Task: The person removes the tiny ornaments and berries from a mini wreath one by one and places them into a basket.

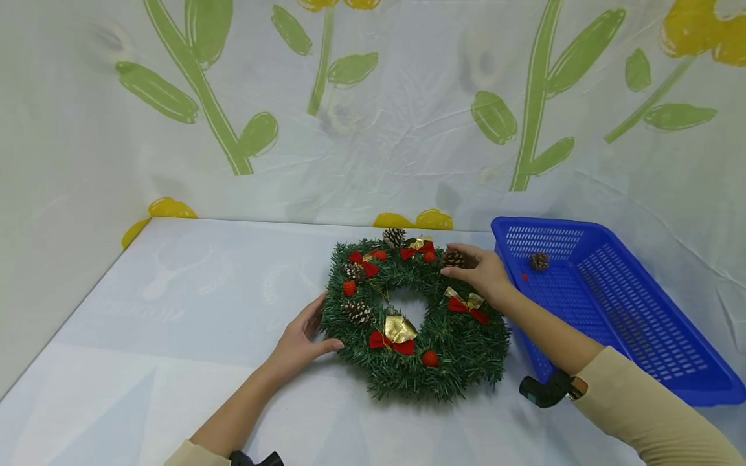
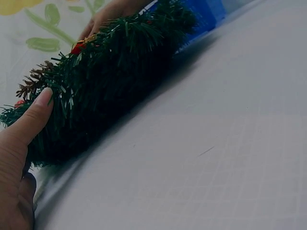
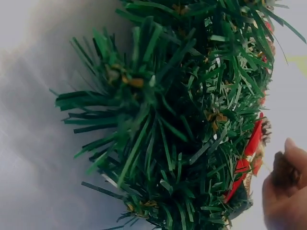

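A green Christmas wreath (image 1: 466,353) lies on the white table, dressed with red bows, gold ribbon, red berries and several pine cones. My left hand (image 1: 297,343) grips its left edge. In the left wrist view the thumb (image 2: 36,115) lies over the top of the greenery, and the other fingers are partly hidden. My right hand (image 1: 486,275) pinches a brown pine cone (image 1: 452,259) between thumb and fingers at the wreath's upper right. The right wrist view shows that pine cone (image 3: 284,171) held beside a red bow (image 3: 242,167), at the wreath's decorated face.
To the right stands a blue plastic basket (image 1: 588,323) with slotted walls. Inside it are another pine cone (image 1: 539,261) and a small red piece (image 1: 524,277). A white cloth with printed green leaves (image 1: 492,116) hangs behind the table (image 1: 204,330).
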{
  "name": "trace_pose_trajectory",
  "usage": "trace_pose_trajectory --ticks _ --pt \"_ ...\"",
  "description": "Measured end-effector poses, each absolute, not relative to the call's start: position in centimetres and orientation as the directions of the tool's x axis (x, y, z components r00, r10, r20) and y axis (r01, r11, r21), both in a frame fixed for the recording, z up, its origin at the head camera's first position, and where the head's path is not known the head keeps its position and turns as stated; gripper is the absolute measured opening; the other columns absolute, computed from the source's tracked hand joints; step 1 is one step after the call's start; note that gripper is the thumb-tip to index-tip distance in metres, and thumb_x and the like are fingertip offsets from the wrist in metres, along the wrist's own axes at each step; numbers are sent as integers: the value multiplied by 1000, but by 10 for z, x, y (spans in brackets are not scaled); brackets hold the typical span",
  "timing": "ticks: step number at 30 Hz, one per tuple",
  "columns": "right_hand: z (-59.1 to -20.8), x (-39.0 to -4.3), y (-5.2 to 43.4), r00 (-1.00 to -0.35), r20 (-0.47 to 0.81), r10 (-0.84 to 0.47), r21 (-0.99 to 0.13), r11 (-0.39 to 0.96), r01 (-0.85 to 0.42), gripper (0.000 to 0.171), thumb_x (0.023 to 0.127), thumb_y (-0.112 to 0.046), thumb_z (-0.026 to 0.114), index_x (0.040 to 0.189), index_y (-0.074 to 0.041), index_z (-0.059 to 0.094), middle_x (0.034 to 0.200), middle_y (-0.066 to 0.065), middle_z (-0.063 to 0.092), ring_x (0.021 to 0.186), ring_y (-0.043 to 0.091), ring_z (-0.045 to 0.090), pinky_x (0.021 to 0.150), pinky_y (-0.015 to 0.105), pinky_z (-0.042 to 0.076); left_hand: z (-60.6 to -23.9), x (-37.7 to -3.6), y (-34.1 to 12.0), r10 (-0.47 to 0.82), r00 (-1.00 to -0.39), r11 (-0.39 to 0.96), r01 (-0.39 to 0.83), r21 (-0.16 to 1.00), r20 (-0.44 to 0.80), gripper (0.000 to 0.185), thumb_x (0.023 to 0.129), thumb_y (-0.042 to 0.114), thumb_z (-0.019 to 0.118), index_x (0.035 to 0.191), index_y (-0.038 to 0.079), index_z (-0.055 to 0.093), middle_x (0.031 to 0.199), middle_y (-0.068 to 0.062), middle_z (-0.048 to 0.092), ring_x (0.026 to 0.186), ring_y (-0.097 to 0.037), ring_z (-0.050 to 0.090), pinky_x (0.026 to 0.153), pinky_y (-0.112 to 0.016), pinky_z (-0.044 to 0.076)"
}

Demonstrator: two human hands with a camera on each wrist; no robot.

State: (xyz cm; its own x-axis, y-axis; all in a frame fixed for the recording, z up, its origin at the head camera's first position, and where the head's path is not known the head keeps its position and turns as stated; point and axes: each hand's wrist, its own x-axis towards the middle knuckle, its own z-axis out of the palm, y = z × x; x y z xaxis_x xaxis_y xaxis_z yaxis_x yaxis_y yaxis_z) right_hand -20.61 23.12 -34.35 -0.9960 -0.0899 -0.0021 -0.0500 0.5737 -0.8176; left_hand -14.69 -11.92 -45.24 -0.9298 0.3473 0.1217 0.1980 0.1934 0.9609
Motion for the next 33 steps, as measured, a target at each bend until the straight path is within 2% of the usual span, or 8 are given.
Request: trace_pose_trajectory --ticks 6,10,14,17,20,26,33 --pt "-340 -198 224 -987 24 -160 -855 509 -104 57 83 -16 74 132 -2 49 128 20 58 116 33 57 88 31 55 -453 -147 -119 345 -931 184 191 964 118 95 77 20 78 152 19 20 157 -9 18 142 -31 21 114 -37 24" --pt "-339 -192 220 -986 34 -163 -871 478 -110 51 80 -12 77 124 -1 53 123 21 61 108 23 62 78 22 56 -455 -147 -118 354 -928 177 190 966 118 95 78 21 78 152 20 19 157 -8 17 143 -31 20 115 -37 24" --pt "-338 -190 218 -985 72 -160 -867 477 -141 50 77 -13 79 122 -3 59 118 19 64 94 6 64 75 22 56 -455 -148 -119 356 -925 173 201 964 129 94 78 20 77 152 21 20 157 -8 17 143 -31 20 115 -38 24" --pt "-335 -189 217 -985 92 -148 -855 495 -155 52 77 -16 79 124 -4 60 117 18 64 87 1 63 74 23 57 -454 -148 -119 355 -925 174 208 963 136 93 79 19 77 152 20 20 157 -9 17 142 -32 20 114 -38 24" --pt "-332 -187 218 -987 94 -132 -860 488 -147 54 77 -20 80 125 -5 60 114 11 66 86 1 63 74 22 57 -455 -148 -119 350 -926 173 211 962 140 94 78 18 77 152 19 20 157 -9 18 142 -32 21 114 -37 24" --pt "-325 -185 225 -987 74 -141 -909 397 -125 55 75 -20 81 125 -6 62 101 -16 67 91 3 64 76 25 58 -455 -147 -119 349 -929 179 193 965 121 94 78 20 77 152 19 20 157 -10 18 142 -32 21 114 -37 24" --pt "-314 -182 235 -981 73 -181 -927 350 -133 51 77 -15 79 125 -7 62 101 -18 68 93 5 65 78 25 58 -454 -148 -119 346 -930 187 200 962 126 94 78 20 78 152 19 20 157 -10 18 142 -32 21 114 -37 24"
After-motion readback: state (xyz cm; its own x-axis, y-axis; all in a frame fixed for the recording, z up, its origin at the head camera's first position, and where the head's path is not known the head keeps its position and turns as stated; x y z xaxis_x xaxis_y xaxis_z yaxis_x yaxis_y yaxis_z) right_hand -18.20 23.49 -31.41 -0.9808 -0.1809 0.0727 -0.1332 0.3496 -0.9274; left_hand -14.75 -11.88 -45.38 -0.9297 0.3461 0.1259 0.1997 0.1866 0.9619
